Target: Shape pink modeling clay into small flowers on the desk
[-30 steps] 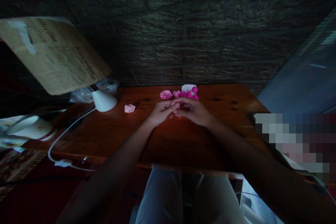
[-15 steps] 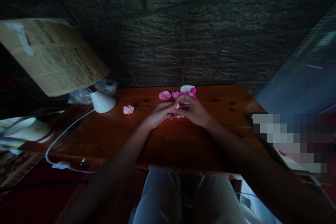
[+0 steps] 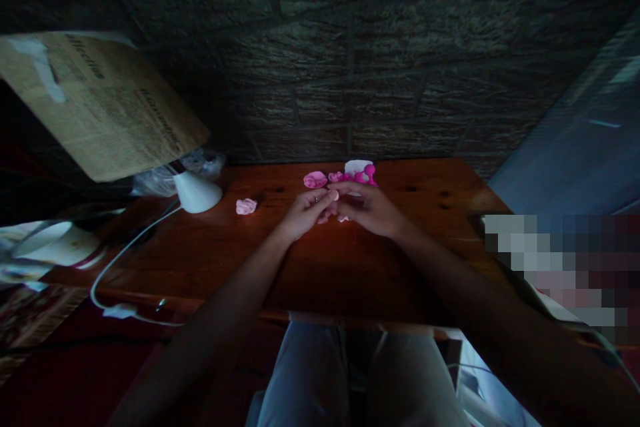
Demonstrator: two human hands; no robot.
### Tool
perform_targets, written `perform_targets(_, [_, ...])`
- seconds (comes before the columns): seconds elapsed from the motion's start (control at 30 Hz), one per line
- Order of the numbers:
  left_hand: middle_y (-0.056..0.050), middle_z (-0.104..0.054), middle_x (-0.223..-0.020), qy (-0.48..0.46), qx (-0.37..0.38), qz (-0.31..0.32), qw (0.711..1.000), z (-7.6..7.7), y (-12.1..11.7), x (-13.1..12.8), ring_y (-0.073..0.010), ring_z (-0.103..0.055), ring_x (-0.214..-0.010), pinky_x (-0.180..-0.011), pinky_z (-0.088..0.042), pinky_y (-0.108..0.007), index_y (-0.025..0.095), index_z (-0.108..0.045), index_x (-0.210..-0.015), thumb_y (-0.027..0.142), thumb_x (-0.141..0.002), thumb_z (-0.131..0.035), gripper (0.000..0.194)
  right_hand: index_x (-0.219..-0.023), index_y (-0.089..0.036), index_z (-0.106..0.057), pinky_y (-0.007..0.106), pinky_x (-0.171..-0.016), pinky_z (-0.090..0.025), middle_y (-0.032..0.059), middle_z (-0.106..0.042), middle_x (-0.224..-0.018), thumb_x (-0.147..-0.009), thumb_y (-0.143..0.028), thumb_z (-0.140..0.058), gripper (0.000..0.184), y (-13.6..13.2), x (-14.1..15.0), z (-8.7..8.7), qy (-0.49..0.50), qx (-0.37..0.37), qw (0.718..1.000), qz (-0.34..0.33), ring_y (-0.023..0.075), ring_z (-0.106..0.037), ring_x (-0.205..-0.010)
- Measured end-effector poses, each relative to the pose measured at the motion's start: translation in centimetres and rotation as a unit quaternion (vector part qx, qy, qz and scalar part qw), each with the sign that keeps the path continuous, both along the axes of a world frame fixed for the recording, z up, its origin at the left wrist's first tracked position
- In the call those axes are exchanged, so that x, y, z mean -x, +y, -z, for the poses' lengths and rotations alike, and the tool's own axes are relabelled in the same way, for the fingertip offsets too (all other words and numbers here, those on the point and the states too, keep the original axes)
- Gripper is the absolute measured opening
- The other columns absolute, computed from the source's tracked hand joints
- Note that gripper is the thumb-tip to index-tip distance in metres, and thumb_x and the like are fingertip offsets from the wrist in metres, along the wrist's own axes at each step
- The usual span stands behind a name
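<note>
My left hand point(image 3: 306, 212) and my right hand point(image 3: 369, 208) meet at the middle of a wooden table point(image 3: 230, 247), fingertips pinched together around a small pale pink piece point(image 3: 336, 212) that is mostly hidden. Just beyond them lie a pink clay flower point(image 3: 315, 179), a heap of bright pink pieces point(image 3: 363, 176) and a white object behind the heap. Another pale pink flower point(image 3: 246, 206) rests to the left on the table.
A white lamp base point(image 3: 198, 191) with a cable point(image 3: 120, 253) stands at the table's left, under a tilted newspaper sheet point(image 3: 100, 103). A dark stone-patterned wall point(image 3: 375, 47) backs the table. A white dish point(image 3: 45, 243) sits far left.
Both hands have stayed together at the table's middle, with only small finger shifts; the right hand's fingers have lowered a little over the pale piece.
</note>
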State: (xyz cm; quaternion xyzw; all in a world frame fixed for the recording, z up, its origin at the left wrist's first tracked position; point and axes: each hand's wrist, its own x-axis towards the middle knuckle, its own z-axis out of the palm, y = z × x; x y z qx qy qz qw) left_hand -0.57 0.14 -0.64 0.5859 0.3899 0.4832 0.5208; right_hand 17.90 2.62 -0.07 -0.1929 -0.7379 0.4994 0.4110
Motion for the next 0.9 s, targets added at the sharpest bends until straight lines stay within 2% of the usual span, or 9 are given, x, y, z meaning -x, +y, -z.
perform_targets(0.07, [0.002,-0.058,-0.063,-0.005,0.013,-0.006,1.0,0.12,0.13,0.02,-0.0058,-0.045,-0.05,-0.046,-0.028,-0.02,0.015,-0.065,-0.077,0.069,-0.075,-0.08,0.056,-0.113,-0.022,-0.075,0.031,-0.071,-0.061,0.0032,-0.077,-0.092,-0.093,-0.039,-0.07,0.027,0.09,-0.24,-0.26,-0.013,0.016,1.0,0.001,0.0152,-0.072,-0.075])
perform_targets(0.17, [-0.001,-0.061,-0.063,0.001,0.025,-0.001,1.0,0.26,0.28,-0.02,-0.007,-0.048,-0.051,-0.047,-0.03,-0.021,0.014,-0.066,-0.076,0.073,-0.078,-0.075,0.059,-0.11,-0.022,-0.076,0.032,-0.071,-0.062,0.002,-0.076,-0.083,-0.094,-0.042,-0.07,0.027,0.21,-0.48,-0.53,-0.016,0.042,0.999,0.009,0.0152,-0.071,-0.071])
perform_targets(0.3, [-0.004,-0.066,-0.064,0.006,0.026,0.014,1.0,0.26,0.38,-0.13,-0.0079,-0.049,-0.051,-0.048,-0.033,-0.022,0.014,-0.068,-0.075,0.075,-0.081,-0.069,0.062,-0.105,-0.021,-0.077,0.034,-0.073,-0.062,0.0015,-0.075,-0.08,-0.088,-0.041,-0.076,0.026,0.34,-0.47,-0.53,0.003,0.069,0.997,0.021,0.0161,-0.071,-0.072])
perform_targets(0.43, [-0.004,-0.066,-0.064,0.003,0.031,0.017,0.999,0.2,0.37,-0.16,-0.0083,-0.051,-0.052,-0.049,-0.034,-0.022,0.013,-0.068,-0.074,0.076,-0.079,-0.071,0.063,-0.102,-0.02,-0.077,0.034,-0.073,-0.062,0.0016,-0.075,-0.078,-0.084,-0.04,-0.079,0.027,0.32,-0.38,-0.45,0.019,0.097,0.995,0.023,0.0162,-0.071,-0.071])
perform_targets(0.67, [0.003,-0.053,-0.055,0.032,0.007,0.002,0.999,0.18,0.19,0.11,-0.0073,-0.042,-0.048,-0.049,-0.031,-0.024,0.016,-0.06,-0.07,0.074,-0.082,-0.07,0.06,-0.096,-0.021,-0.08,0.026,-0.063,-0.058,0.0007,-0.076,-0.076,-0.08,-0.045,-0.084,0.03,0.16,-0.29,-0.56,-0.002,0.135,0.99,0.031,0.0127,-0.067,-0.064])
perform_targets(0.9, [0.005,-0.048,-0.056,0.056,-0.019,0.001,0.998,-0.04,-0.01,0.27,-0.0071,-0.039,-0.05,-0.05,-0.028,-0.024,0.016,-0.059,-0.07,0.075,-0.081,-0.07,0.061,-0.093,-0.019,-0.081,0.025,-0.065,-0.056,0.001,-0.077,-0.078,-0.081,-0.047,-0.083,0.03,0.3,-0.38,-0.45,-0.01,0.125,0.992,0.01,0.0109,-0.065,-0.063])
